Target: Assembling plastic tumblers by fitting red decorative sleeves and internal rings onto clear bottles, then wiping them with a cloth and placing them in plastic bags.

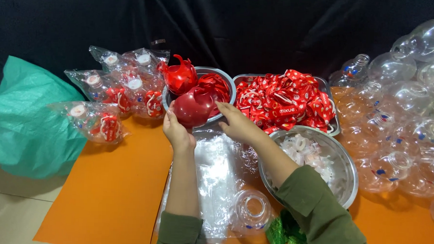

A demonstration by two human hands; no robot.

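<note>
My left hand [177, 130] and my right hand [237, 123] both grip a round red plastic shell [193, 106] at the front rim of a small metal bowl [228, 87]. More red shells lie in that bowl, one [180, 76] standing up at its left edge. A clear round plastic bottle [250, 210] lies on a stack of clear bags [220, 170] between my forearms.
A metal tray [325, 87] holds red printed straps. A big metal bowl [347, 165] holds white caps. Several bagged finished bottles [115, 87] lie left, by a green sack [24, 120]. Several empty clear bottles [400, 119] are piled right. An orange mat [113, 190] covers the floor.
</note>
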